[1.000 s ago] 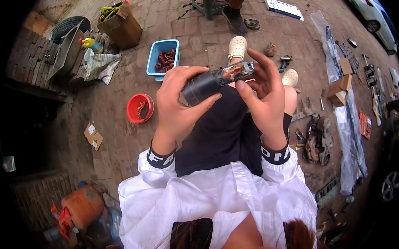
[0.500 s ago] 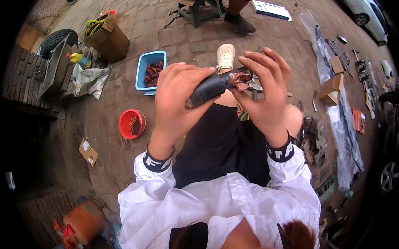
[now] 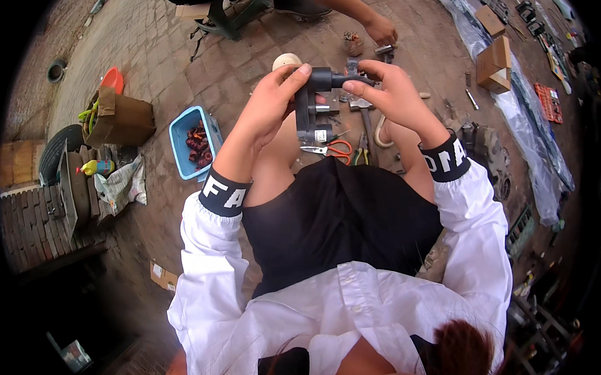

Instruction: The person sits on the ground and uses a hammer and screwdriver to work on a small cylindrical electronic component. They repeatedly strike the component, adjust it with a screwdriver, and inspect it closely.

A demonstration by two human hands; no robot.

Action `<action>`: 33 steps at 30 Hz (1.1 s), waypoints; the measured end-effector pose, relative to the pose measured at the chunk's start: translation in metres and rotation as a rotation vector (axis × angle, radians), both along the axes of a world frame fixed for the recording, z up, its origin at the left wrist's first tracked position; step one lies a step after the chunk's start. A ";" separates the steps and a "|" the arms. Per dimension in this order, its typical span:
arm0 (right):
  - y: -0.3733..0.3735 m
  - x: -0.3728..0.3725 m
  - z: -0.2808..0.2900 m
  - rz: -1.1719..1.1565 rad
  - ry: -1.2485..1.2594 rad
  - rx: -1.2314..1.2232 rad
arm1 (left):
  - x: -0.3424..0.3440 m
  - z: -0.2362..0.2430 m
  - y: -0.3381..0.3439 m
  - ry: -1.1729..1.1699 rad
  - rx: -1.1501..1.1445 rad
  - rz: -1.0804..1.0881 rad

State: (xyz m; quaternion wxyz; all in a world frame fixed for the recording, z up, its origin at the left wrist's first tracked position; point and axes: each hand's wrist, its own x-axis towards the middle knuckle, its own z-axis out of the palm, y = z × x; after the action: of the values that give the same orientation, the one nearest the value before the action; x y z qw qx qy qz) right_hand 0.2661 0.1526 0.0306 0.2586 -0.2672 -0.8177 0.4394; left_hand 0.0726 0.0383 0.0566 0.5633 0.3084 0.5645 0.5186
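My left hand (image 3: pixel 273 101) and my right hand (image 3: pixel 394 96) together grip a black cylindrical part (image 3: pixel 322 78) with a narrower end on the right, out in front above my knees. The left fingers wrap its wide end and the right thumb and fingers close on the narrow end. Below it stands a dark metal tool or fixture (image 3: pixel 311 127), partly hidden, whose exact shape I cannot tell. Between my legs lie orange-handled scissors (image 3: pixel 339 150), pliers (image 3: pixel 361 151) and a hammer (image 3: pixel 367 124).
A co-worker's hand (image 3: pixel 382 30) reaches to small metal parts ahead, beside a green stool (image 3: pixel 233 23). A blue tub (image 3: pixel 185 125) of copper-coloured scrap and a cardboard box (image 3: pixel 120 118) are at left; boxes (image 3: pixel 493 68), plastic sheeting (image 3: pixel 544 167) and scattered tools lie at right.
Both hands have moved farther forward with the black part, whose copper innards are now out of sight. Tools between my legs have come into view, and the co-worker's arm has reached in.
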 end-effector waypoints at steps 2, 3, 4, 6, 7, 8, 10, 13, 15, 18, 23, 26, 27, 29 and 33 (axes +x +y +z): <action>0.004 0.001 -0.013 -0.074 0.023 0.008 | -0.003 -0.018 0.013 -0.198 -0.068 0.006; 0.006 0.000 -0.016 -0.073 0.022 0.045 | 0.001 -0.018 0.017 -0.198 -0.111 0.029; 0.008 -0.001 -0.014 -0.071 0.021 0.083 | 0.003 -0.022 0.020 -0.190 -0.114 0.041; 0.010 -0.003 -0.014 -0.059 0.029 0.158 | 0.007 -0.029 0.025 -0.168 -0.110 0.073; 0.010 -0.004 -0.014 -0.050 0.039 0.193 | 0.011 -0.031 0.026 -0.151 -0.115 0.103; 0.008 -0.006 -0.013 -0.040 0.049 0.229 | 0.013 -0.034 0.027 -0.098 -0.086 0.125; 0.002 -0.006 -0.009 -0.031 -0.023 0.146 | 0.015 -0.039 0.030 0.015 -0.029 0.165; -0.004 -0.010 -0.008 0.124 -0.056 -0.362 | 0.011 -0.042 0.032 0.307 0.126 0.220; -0.005 -0.015 -0.003 0.270 -0.084 -0.645 | 0.009 -0.038 0.031 0.572 0.304 0.190; -0.007 -0.021 0.003 0.374 -0.174 -0.687 | 0.008 -0.035 0.025 0.635 0.417 0.186; -0.033 -0.027 -0.009 0.213 -0.034 -0.380 | 0.004 -0.035 0.022 0.569 0.447 0.147; -0.047 -0.025 -0.002 0.150 -0.061 -0.495 | 0.001 -0.036 0.019 0.531 0.307 0.085; -0.047 -0.024 -0.002 0.134 -0.084 -0.528 | 0.000 -0.036 0.019 0.519 0.258 0.061; -0.041 -0.023 -0.012 0.155 -0.069 -0.641 | 0.002 -0.037 0.022 0.477 0.199 0.064; -0.029 -0.010 -0.009 0.230 0.092 -0.965 | 0.000 -0.031 0.023 0.509 0.263 0.148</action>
State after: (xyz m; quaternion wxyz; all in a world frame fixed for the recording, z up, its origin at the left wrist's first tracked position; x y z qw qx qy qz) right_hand 0.2563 0.1237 0.0212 0.0912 -0.2448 -0.5331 0.8047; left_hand 0.0727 0.0616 0.0258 0.3195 0.4569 0.6366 0.5329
